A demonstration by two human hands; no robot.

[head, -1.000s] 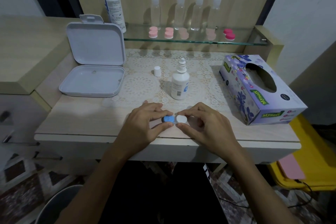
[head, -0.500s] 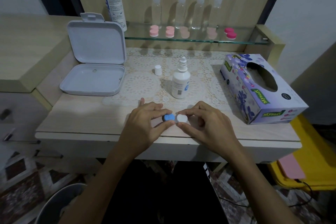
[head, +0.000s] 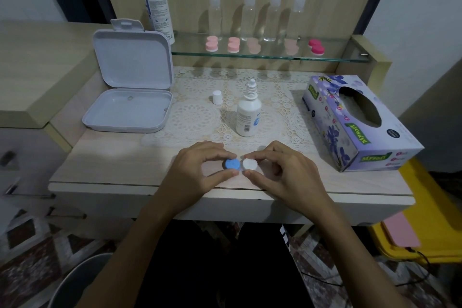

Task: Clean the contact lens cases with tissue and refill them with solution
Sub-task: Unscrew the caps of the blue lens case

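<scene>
At the near table edge (head: 150,189), the left hand (head: 197,172) pinches the blue cap (head: 231,164) and the right hand (head: 282,172) pinches the white cap (head: 250,164) of the contact lens case, much as a second ago. Bare tabletop lies left of the hands. Farther, the uncapped solution bottle (head: 248,115) stands between the open, empty white box (head: 127,110) on the left and the tissue box (head: 360,122) on the right, its loose cap (head: 217,97) beside it.
</scene>
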